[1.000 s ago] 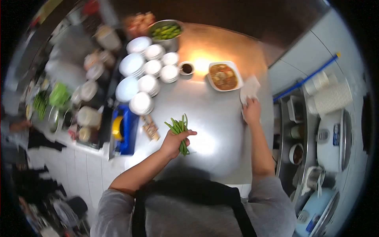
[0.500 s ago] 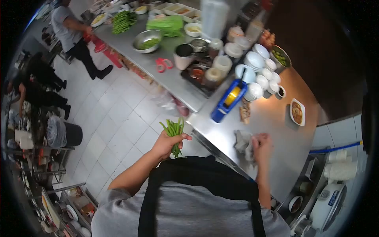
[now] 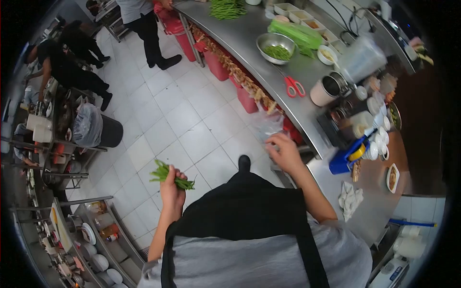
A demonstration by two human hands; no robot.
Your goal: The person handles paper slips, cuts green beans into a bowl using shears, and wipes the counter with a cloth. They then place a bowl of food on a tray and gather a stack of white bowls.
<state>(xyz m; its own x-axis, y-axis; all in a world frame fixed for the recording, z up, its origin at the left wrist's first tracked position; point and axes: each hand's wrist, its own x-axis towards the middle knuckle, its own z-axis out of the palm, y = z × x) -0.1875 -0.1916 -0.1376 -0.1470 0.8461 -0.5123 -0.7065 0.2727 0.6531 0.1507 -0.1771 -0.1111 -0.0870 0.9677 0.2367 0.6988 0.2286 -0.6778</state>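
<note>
A bunch of cut green beans (image 3: 184,183) is gripped in my left hand (image 3: 172,191), its ends sticking out on both sides of the fist. My right hand (image 3: 283,152) hangs over the floor beside the counter edge, fingers loosely curled and apart, with nothing visible in them. It is nearest to a clear plastic bag (image 3: 267,124) hanging under the counter. On the counter, a steel bowl (image 3: 276,48) holds cut green pieces, and red scissors (image 3: 294,87) lie near the edge. A crumpled cloth (image 3: 350,198) rests on the lower right counter.
A blue tape dispenser (image 3: 349,156) and stacked white cups (image 3: 380,144) stand at the right. Red bins (image 3: 246,100) sit under the counter (image 3: 254,29). Another person (image 3: 144,33) stands at its far end; two more people work at left near a grey trash bin (image 3: 112,132).
My body and view have turned left, away from the cloth. My right hand has left the cloth and moved over the counter's edge. The beans remain in my left hand, now lower left.
</note>
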